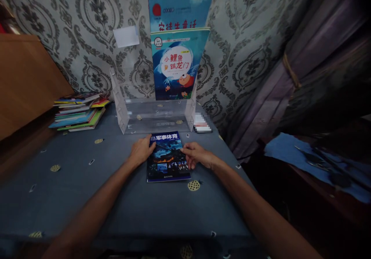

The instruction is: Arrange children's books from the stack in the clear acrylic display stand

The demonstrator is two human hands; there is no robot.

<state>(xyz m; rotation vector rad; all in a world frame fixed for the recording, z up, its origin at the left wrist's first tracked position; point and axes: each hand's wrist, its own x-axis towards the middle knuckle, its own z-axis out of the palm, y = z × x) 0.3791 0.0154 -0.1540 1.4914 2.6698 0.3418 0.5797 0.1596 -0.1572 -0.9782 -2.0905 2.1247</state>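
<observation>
A dark blue magazine [168, 159] with a military scene and Chinese title lies face up on the cloth-covered table, just in front of a clear acrylic rack. My left hand [142, 150] grips its upper left edge, thumb on the cover. At the right edge, my right hand [199, 155] pinches the magazine, with the thumb on top and the other fingers curled beside it. Up in the acrylic rack [118, 108], a blue book with an orange fish [179, 65] leans in front of a taller blue book [181, 9].
A stack of books [79, 114] sits at the table's left, near a wooden cabinet [29, 81]. Right of the rack lies a small blurred-out item [202, 123]. A tied curtain [269, 89] hangs at right, beside a blue cloth [290, 156] with dark objects on it.
</observation>
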